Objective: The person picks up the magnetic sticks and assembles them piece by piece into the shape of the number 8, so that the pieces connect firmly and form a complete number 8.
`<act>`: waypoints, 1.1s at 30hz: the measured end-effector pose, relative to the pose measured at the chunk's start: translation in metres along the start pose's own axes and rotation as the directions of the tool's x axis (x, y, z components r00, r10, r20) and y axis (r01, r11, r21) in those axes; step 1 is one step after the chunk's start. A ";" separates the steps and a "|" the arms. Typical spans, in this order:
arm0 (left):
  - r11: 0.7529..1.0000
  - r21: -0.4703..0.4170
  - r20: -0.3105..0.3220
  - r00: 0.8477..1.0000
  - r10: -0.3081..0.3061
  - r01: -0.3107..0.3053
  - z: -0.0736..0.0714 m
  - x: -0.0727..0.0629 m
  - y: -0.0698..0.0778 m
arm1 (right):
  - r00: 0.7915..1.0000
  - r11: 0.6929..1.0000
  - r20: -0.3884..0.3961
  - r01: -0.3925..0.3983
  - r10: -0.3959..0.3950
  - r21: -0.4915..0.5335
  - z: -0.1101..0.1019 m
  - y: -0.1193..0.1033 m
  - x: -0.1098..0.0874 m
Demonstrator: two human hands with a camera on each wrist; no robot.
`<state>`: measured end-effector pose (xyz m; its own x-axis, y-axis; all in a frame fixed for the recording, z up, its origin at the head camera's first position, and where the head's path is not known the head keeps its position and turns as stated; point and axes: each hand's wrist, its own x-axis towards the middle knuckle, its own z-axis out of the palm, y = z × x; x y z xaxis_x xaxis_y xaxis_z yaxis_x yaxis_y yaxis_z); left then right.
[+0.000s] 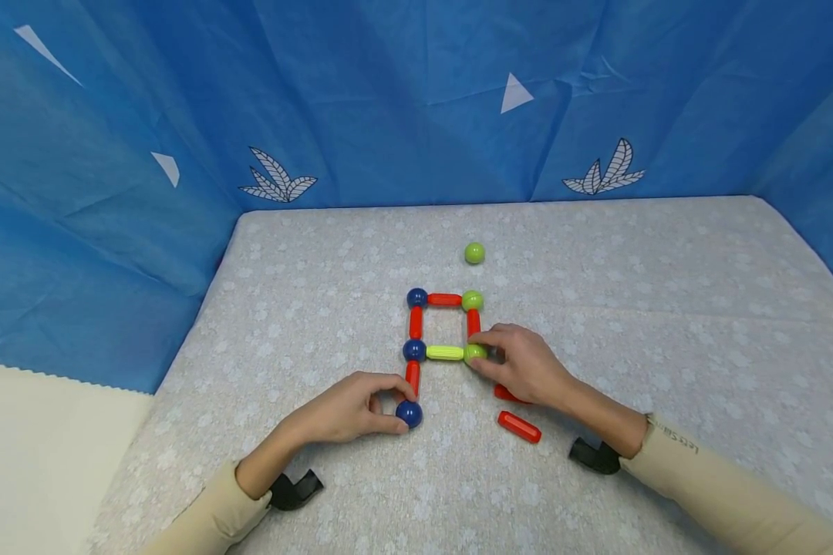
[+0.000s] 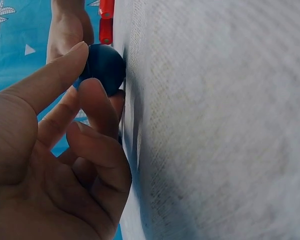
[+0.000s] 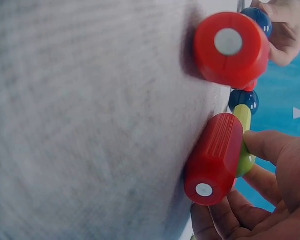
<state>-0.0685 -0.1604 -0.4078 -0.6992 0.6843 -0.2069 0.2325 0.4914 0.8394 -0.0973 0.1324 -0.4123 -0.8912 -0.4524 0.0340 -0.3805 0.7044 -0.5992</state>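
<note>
My left hand [image 1: 352, 408] pinches a dark blue ball [image 1: 409, 415] between thumb and fingers, low on the tabletop. From that ball a red rod [image 1: 413, 378] runs away to a second blue ball [image 1: 414, 350]. This one is a corner of a flat square of balls and rods. My right hand [image 1: 527, 368] holds the green ball [image 1: 475, 354] at the square's near right corner, thumb and fingertips on either side. A lime rod [image 1: 445, 353] forms the near side; red rods make the others. The far corners are a blue ball [image 1: 417, 298] and a green ball [image 1: 472, 301].
A loose green ball [image 1: 474, 253] lies beyond the square. Near the right hand are two loose red rods, one [image 1: 519, 426] in plain view, the other [image 1: 510, 394] partly under the hand. A patterned pale cloth [image 1: 305, 293] covers the table; blue curtains [image 1: 403, 100] hang behind.
</note>
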 end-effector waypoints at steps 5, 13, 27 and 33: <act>1.000 0.001 0.001 1.000 -0.006 0.006 0.000 0.001 0.000 | 1.000 0.999 0.005 -0.030 0.030 0.015 -0.001 -0.001 -0.001; 1.000 0.010 0.002 1.000 -0.007 0.007 0.000 0.001 0.000 | 1.000 0.999 0.016 -0.022 0.022 0.033 -0.006 0.000 -0.002; 1.000 0.012 -0.001 1.000 -0.011 0.011 0.001 0.001 0.001 | 0.999 0.997 -0.025 0.046 -0.045 0.055 -0.025 -0.022 -0.056; 1.000 0.013 0.000 1.000 -0.015 0.015 0.001 0.000 -0.001 | 0.998 0.998 0.026 0.057 -0.056 -0.018 -0.024 -0.022 -0.076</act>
<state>-0.0677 -0.1604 -0.4092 -0.7026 0.6768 -0.2197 0.2303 0.5084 0.8298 -0.0274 0.1645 -0.3822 -0.8616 -0.5054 0.0470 -0.4349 0.6873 -0.5818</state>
